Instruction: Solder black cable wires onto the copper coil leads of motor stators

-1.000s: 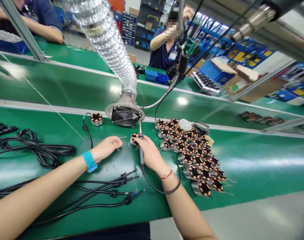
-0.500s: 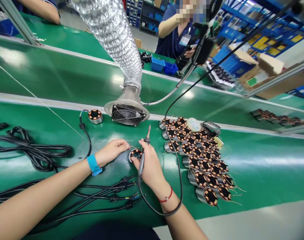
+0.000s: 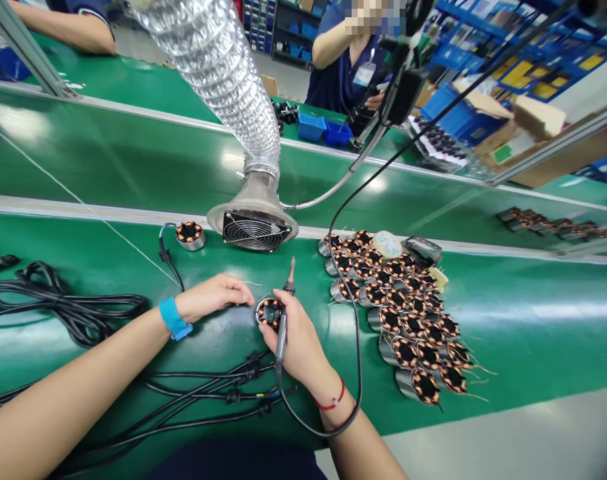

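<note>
My right hand (image 3: 299, 337) is closed around the grey handle of a soldering iron (image 3: 282, 339), whose tip points up and away toward the fan. The same hand's thumb and fingers also hold the right side of a round motor stator (image 3: 261, 313) with copper windings, its open face turned toward me. Just left of it, my left hand (image 3: 228, 293) is pinched on a thin strand of solder wire (image 3: 254, 284), its end jutting out to the right. The left fingertips lie close to the stator's rim; I cannot tell whether they touch it.
Rows of stators (image 3: 403, 313) stand at right. One stator with a cable (image 3: 190, 236) sits at back left. Black cables (image 3: 183, 393) lie in front and at left. A fan hood (image 3: 253, 227) on a foil duct hangs ahead. Two people are across the bench.
My right hand has come nearer to me with the iron and turned the stator's face toward me. My left hand moved in to the stator, then drew slightly back left. The view has shifted.
</note>
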Available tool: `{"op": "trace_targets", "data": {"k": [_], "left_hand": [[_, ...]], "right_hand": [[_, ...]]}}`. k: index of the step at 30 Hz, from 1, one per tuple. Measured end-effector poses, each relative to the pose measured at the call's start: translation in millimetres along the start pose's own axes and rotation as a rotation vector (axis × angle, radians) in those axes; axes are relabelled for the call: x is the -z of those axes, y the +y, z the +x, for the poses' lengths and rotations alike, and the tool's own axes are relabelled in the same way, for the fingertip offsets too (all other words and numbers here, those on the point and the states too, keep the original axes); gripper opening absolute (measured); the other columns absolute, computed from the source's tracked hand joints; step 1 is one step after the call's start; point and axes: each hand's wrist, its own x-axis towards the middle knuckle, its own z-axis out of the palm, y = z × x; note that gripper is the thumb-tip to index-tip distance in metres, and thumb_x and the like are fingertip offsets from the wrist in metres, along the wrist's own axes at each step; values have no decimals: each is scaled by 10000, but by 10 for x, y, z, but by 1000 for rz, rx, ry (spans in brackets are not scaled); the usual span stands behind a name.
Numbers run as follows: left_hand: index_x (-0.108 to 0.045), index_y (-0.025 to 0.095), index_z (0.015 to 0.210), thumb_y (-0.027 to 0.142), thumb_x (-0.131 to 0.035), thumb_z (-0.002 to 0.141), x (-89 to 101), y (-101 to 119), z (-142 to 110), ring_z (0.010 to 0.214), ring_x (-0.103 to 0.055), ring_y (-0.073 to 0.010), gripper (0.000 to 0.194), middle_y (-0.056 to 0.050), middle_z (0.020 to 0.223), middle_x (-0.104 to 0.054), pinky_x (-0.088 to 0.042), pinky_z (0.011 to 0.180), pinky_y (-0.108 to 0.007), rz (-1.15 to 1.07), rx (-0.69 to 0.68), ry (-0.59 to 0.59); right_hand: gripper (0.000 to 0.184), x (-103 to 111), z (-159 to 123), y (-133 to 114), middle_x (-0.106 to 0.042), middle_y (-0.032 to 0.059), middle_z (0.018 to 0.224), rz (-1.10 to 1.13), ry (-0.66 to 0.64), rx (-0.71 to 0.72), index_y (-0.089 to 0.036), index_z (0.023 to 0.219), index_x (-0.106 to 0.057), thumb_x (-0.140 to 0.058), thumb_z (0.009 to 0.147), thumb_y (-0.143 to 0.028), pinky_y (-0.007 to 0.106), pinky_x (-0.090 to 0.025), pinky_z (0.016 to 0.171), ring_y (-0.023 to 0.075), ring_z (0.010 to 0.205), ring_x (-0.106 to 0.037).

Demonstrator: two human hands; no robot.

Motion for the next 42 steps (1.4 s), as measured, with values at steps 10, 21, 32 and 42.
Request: {"op": "trace_targets", "data": {"k": [10, 21, 32, 42], "left_hand": [[-611, 150, 922, 468, -599, 768, -10, -51, 28, 493, -231, -63, 354, 57, 648, -446, -140, 482, -230, -86, 27, -44], [-568, 165, 705, 396, -640, 743, -169, -125, 83, 675, -456, -128, 245, 26, 674, -530, -372, 667, -260, 83, -89, 16], [-584, 147, 729, 393, -636, 730, -76, 4, -48, 535, -333, -75, 251, 33, 639, -501, -228, 517, -226, -54, -43, 8], [-619, 168, 993, 372, -624, 767, -4, -37, -15, 681, -467, -125, 304, 11, 766, -558, -379, 644, -241, 244, -65, -132]], "right_hand": [[578, -75, -26, 80, -597, 119, 1116, -55, -13, 157, -201, 1328, -382, -665, 825, -224, 453, -550, 854, 262, 993, -597], [543, -34, -26, 146, -595, 125, 1163, -7, -3, 175, -202, 1324, -386, -641, 845, -229, 458, -532, 904, 254, 1034, -587], [588, 9, -50, 81, -568, 118, 1227, 66, -145, 126, -220, 1340, -365, -645, 824, -188, 433, -537, 925, 250, 1096, -610], [567, 38, 1, 214, -580, 102, 1251, 91, 23, 16, -229, 1324, -399, -648, 815, -202, 419, -510, 976, 241, 1148, -595]]}}
